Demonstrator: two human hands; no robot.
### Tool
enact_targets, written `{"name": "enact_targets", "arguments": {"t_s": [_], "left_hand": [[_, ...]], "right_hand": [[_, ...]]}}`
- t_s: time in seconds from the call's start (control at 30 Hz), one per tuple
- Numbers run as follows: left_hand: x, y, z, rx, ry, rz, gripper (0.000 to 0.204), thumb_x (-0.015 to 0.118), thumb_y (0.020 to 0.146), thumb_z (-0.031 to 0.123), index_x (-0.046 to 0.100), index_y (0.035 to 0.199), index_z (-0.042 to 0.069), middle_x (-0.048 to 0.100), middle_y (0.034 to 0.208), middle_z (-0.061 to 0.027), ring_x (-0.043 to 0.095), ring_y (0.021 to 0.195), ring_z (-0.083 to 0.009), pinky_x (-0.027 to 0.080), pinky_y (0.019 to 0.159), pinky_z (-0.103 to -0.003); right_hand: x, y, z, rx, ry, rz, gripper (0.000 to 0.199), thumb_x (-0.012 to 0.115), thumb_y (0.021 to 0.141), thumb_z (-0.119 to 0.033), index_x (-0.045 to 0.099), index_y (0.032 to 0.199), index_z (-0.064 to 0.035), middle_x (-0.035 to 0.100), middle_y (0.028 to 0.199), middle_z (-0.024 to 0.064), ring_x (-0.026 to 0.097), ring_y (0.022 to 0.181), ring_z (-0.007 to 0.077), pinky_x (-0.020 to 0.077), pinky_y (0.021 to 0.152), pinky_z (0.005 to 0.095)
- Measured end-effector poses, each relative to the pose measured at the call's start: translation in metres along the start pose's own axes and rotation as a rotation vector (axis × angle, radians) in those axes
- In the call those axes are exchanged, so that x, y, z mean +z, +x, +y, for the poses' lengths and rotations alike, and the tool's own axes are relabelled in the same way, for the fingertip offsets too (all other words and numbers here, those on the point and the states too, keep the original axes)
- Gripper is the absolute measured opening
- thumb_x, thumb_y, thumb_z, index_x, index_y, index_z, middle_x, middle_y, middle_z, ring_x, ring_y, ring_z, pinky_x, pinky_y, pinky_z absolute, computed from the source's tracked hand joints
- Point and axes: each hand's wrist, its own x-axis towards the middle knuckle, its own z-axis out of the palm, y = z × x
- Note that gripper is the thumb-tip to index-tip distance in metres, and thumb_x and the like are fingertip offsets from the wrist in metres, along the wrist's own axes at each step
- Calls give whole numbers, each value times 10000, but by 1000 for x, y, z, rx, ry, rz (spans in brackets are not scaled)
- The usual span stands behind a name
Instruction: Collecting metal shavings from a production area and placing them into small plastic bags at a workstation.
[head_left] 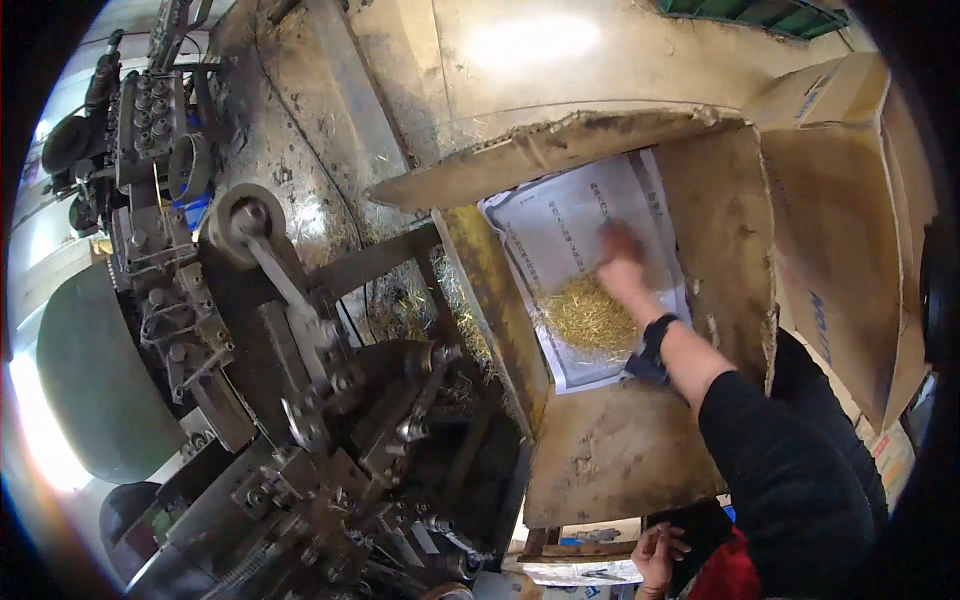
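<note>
My right hand (622, 262), smeared by motion, is over a white printed sheet (560, 220) lying inside an open cardboard box (715, 220). Whether its fingers hold anything cannot be made out. Just below it, a heap of small, thin, brass-coloured metal pieces (590, 318) rests on the sheet. A dark band (655, 345) is around my right wrist, below a black sleeve. My left hand (660, 552) is low in the picture, beneath the box's near edge, with fingers loosely bent and slightly apart; nothing shows in it.
A greasy machine (300, 300) with a wheel, crank arm and bolts fills the left side. More brass-coloured bits (465, 325) lie scattered between it and the box. Another cardboard box (835, 220) stands at the right. A green crate (760, 12) is at the far edge.
</note>
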Motion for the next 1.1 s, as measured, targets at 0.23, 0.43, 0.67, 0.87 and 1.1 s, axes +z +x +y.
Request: {"name": "enact_targets", "arguments": {"t_s": [0.23,0.43,0.67,0.87,1.1], "left_hand": [[-1,-1,-4,22,-8,43,180,468,914,81,525,1048,-27,641,885,-160,616,574,-168,444,450,-211],[4,-3,1,27,25,71,181,477,917,105,526,1046,-13,640,885,-139,612,581,-152,442,453,-209],[10,-3,-12,95,0,127,175,482,914,122,539,1028,2,629,833,-116,565,522,-133,418,425,-216],[2,-2,-14,125,-35,217,169,483,911,136,553,1007,16,617,775,-96,510,453,-113,390,391,-226],[-3,5,-9,124,121,154,166,494,896,106,543,1010,-5,635,832,-126,582,543,-152,439,443,-230]], "right_hand": [[17,-61,28,-43,-280,-55,721,619,763,-315,286,1377,-137,206,1453,77,177,1329,299,248,1009,544],[19,-86,-3,336,240,-335,660,662,752,-347,406,1295,-72,434,1303,164,430,1170,340,367,946,405],[41,-77,11,225,451,-711,700,729,672,-407,493,1198,-11,587,1071,203,569,988,293,440,845,357],[49,-83,-19,120,286,-1109,823,755,631,-440,453,1239,27,582,1070,222,566,993,266,437,850,344],[53,-93,21,263,573,-1156,492,703,673,-246,560,1061,21,602,939,93,555,877,203,432,763,329]]}}
